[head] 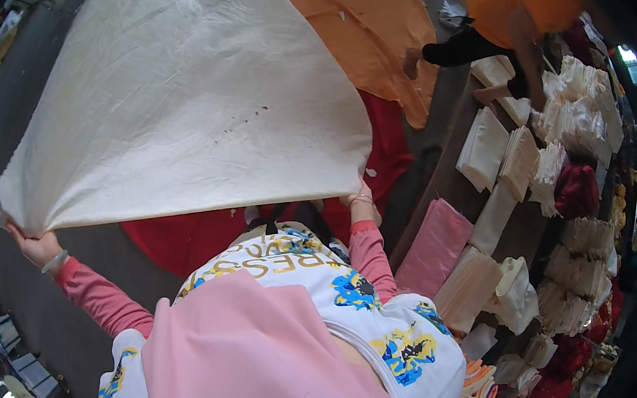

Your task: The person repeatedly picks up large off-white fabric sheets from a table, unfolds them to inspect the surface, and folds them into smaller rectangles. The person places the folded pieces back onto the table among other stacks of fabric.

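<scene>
A large cream cloth (207, 84) spreads out in front of me, its near edge stretched between my two hands. My left hand (38, 248), with a pale bangle at the wrist, grips the gathered near-left corner. At the near-right corner, my right hand (363, 198) holds the edge, its fingers partly hidden by the fabric. A few small dark specks lie on the cloth near its middle. Below and behind it are a red cloth (385, 141) on the floor and an orange cloth (369, 32) farther off.
On my right, a long brown table (443, 154) carries folded white and cream cloths (483, 147), a folded pink cloth (435, 246) and dark red bundles (577, 192). A person in an orange top (507, 19) is beside its far end. Grey floor (1, 112) stretches to the left.
</scene>
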